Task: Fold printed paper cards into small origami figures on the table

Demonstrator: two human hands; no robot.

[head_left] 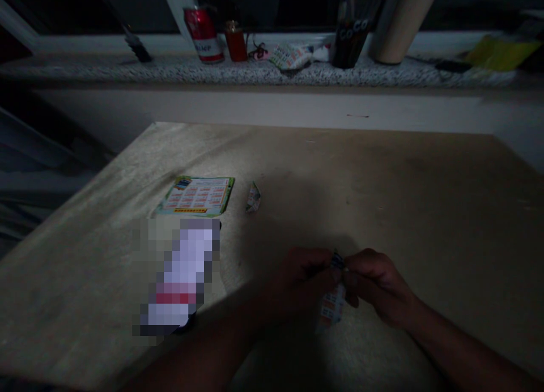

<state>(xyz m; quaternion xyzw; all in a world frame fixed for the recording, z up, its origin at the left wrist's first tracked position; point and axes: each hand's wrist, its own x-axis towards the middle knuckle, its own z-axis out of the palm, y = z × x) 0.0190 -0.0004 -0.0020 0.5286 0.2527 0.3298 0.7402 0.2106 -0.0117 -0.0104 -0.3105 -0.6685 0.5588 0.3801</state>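
Both hands meet over the table's front right part, pinching a narrow folded piece of printed paper between them. My left hand grips its upper end from the left, thumb and forefinger closed. From the other side, my right hand closes its fingertips on the same dark upper tip. The paper's lower part hangs below the fingers, white with orange and dark print; the fingers hide some of its folds. A small folded paper piece lies farther off on the table. Left of it rests a stack of printed sheets.
A lit phone, its screen blurred, lies on the table left of my hands. On the granite windowsill stand a red can, an orange jar, crumpled printed paper, a dark cup and a tan cylinder.
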